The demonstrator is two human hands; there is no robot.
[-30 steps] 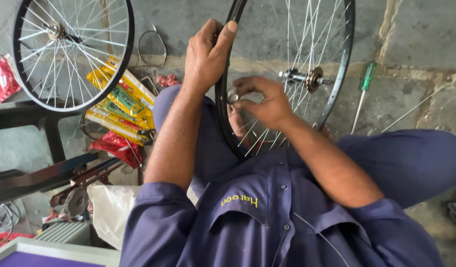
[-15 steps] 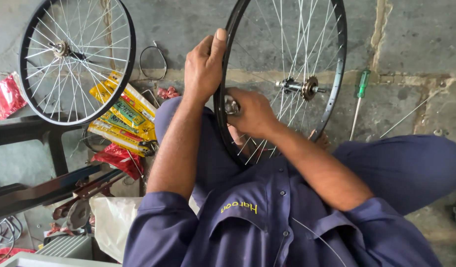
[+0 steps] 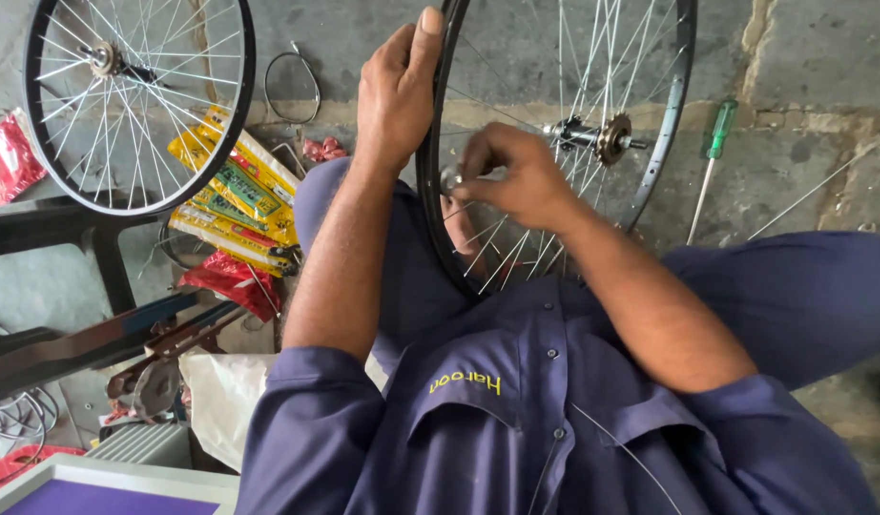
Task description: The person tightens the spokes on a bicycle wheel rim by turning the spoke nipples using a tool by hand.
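Gripping, left hand: your left hand (image 3: 394,95) is closed over the black rim of the bicycle wheel (image 3: 671,114) at its left arc, thumb raised along the rim edge.
Right hand: your right hand (image 3: 521,176) sits inside the rim among the spokes, fingers pinched on a small metal piece (image 3: 451,178); what kind of piece it is, I cannot tell.
Wheel position: it stands upright between your knees, lower arc against your lap, upper arc cut off by the top edge of view.
Hub: the hub (image 3: 602,138) lies just right of your right hand, apart from it.
Right margin: a green-handled screwdriver (image 3: 712,153) lies on the concrete floor (image 3: 812,57) just outside the rim; a loose spoke (image 3: 812,195) lies beyond it.
Left margin: a second wheel (image 3: 139,100) lies flat, well apart from your left hand, with yellow packets (image 3: 235,195) and red packets (image 3: 225,281) between.
Lower left: black metal bars (image 3: 77,339) and a white bag (image 3: 220,396) crowd your left elbow.
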